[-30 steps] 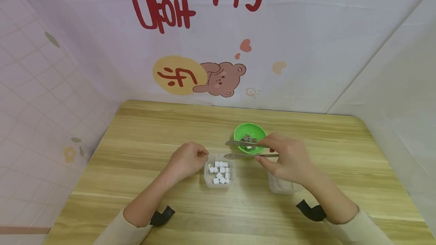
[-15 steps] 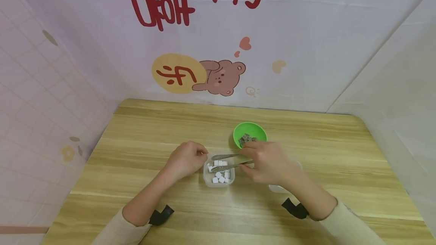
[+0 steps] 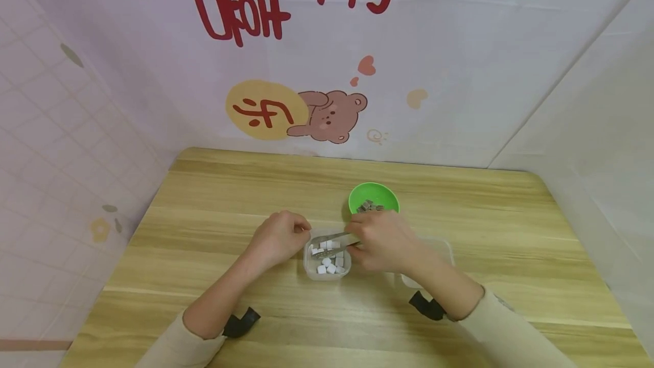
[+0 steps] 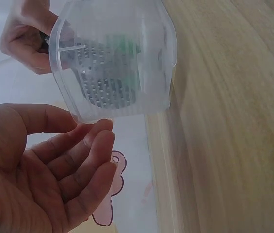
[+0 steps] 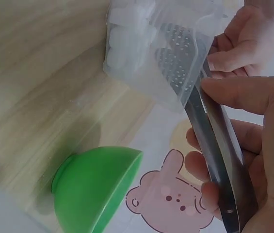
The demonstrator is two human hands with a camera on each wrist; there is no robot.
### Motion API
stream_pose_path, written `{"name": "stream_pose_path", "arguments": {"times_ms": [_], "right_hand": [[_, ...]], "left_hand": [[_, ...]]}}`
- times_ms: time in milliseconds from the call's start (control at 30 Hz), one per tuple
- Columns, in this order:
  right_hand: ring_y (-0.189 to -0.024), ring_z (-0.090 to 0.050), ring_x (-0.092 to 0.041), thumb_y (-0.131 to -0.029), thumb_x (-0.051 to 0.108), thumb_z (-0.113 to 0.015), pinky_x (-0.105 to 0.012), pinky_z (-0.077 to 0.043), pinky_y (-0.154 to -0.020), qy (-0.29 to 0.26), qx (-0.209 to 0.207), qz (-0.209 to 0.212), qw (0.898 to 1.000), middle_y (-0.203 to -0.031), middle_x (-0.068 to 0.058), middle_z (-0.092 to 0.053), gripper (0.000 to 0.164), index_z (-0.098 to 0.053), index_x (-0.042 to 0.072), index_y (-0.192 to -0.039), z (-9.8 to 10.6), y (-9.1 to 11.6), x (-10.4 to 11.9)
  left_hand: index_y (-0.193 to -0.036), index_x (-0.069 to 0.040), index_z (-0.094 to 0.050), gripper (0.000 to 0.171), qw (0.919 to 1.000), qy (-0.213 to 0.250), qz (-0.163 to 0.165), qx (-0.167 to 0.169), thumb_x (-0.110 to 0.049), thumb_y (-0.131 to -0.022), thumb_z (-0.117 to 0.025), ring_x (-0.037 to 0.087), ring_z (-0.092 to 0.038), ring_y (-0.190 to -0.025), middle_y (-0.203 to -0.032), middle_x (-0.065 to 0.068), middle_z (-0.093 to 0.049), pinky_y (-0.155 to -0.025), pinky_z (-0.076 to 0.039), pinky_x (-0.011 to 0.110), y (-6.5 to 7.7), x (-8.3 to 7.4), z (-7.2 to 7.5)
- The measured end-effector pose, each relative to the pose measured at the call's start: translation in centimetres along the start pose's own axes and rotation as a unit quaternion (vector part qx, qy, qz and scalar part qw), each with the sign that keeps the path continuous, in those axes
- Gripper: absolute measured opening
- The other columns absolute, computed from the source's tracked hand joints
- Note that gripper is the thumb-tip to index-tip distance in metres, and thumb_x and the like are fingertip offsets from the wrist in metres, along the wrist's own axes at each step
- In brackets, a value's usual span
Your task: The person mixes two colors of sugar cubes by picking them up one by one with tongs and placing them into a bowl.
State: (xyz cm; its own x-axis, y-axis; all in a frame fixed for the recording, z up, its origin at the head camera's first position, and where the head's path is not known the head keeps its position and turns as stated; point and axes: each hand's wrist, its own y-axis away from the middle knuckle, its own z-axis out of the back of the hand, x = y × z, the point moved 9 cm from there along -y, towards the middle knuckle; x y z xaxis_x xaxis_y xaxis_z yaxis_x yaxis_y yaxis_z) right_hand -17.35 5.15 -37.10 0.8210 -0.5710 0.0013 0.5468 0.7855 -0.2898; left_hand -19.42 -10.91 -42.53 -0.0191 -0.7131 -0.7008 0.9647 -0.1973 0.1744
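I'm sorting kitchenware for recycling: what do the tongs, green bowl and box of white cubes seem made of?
Tongs: metal, likely stainless steel, with a grey sheen. Green bowl: probably smooth plastic, evenly coloured. Box: clear, faintly cloudy plastic by its look; the perforated tongs show through its wall.

The straw-yellow rectangular wood-grain desk [image 3: 357,328] has browner bands streaking from left edge to right edge. Toward its far edge, grey-brown cubes [image 3: 369,205] show against a bright green round bowl [image 3: 374,190]; nearer the middle, white cubes [image 3: 331,269] sit in a clear, colourless square plastic container [image 3: 328,277]. Silver-grey slim metal tongs [image 5: 209,145] have dotted tips. Beyond the far edge, a whitish sheet [image 3: 449,27] bears a pink cartoon bear [image 3: 334,115].
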Motion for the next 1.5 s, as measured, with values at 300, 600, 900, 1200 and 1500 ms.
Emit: {"name": "stream_pose_path", "arguments": {"times_ms": [300,600,900,1200,1500], "right_hand": [[-0.053,-0.041,-0.008,-0.074,0.021,-0.08,-0.024,-0.035,-0.044,0.015,0.009,0.029,0.999,-0.067,0.01,-0.049,0.017,-0.063,0.018,-0.072,-0.5,-0.7,0.7],[-0.054,-0.044,-0.009,-0.075,0.017,-0.08,-0.024,-0.034,-0.044,0.027,0.005,0.051,0.998,-0.068,0.009,-0.051,0.017,-0.063,0.017,-0.071,-0.3,-0.7,1.1],[-0.055,-0.046,-0.008,-0.074,0.017,-0.082,-0.023,-0.039,-0.047,-0.002,-0.01,0.035,0.999,-0.07,0.009,-0.053,0.015,-0.066,0.017,-0.074,0.2,-0.1,0.2],[-0.061,-0.052,-0.009,-0.078,0.016,-0.085,-0.027,-0.044,-0.05,-0.035,-0.029,0.017,0.999,-0.078,0.007,-0.059,0.016,-0.077,0.013,-0.091,1.1,1.2,-1.0],[-0.068,-0.067,-0.012,-0.079,0.012,-0.085,-0.029,-0.054,-0.056,-0.085,-0.095,-0.011,0.992,-0.091,0.0,-0.074,0.017,-0.079,0.008,-0.095,3.5,2.7,-2.9]], "left_hand": [[-0.107,-0.007,-0.081,0.02,1.0,0.003,-0.006,-0.002,-0.014,-0.094,-0.067,0.018,-0.065,-0.087,-0.1,0.003,-0.076,-0.077,-0.054,0.04,-0.2,0.0,-0.1],[-0.107,-0.008,-0.081,0.019,1.0,-0.005,-0.005,-0.001,-0.013,-0.094,-0.068,0.018,-0.063,-0.086,-0.103,0.003,-0.075,-0.073,-0.052,0.037,-0.3,-0.1,-0.2],[-0.108,-0.008,-0.081,0.02,1.0,-0.004,-0.006,-0.004,-0.015,-0.095,-0.068,0.017,-0.062,-0.082,-0.103,0.003,-0.075,-0.071,-0.052,0.035,-0.5,-0.2,-0.1],[-0.11,-0.009,-0.081,0.021,1.0,-0.004,0.002,-0.002,-0.015,-0.094,-0.067,0.017,-0.063,-0.086,-0.105,0.002,-0.075,-0.076,-0.053,0.038,-0.4,0.0,-0.1],[-0.108,-0.009,-0.081,0.02,1.0,-0.004,0.004,-0.002,-0.014,-0.094,-0.066,0.018,-0.064,-0.088,-0.102,0.002,-0.074,-0.077,-0.053,0.039,-0.4,0.0,0.0]]}}
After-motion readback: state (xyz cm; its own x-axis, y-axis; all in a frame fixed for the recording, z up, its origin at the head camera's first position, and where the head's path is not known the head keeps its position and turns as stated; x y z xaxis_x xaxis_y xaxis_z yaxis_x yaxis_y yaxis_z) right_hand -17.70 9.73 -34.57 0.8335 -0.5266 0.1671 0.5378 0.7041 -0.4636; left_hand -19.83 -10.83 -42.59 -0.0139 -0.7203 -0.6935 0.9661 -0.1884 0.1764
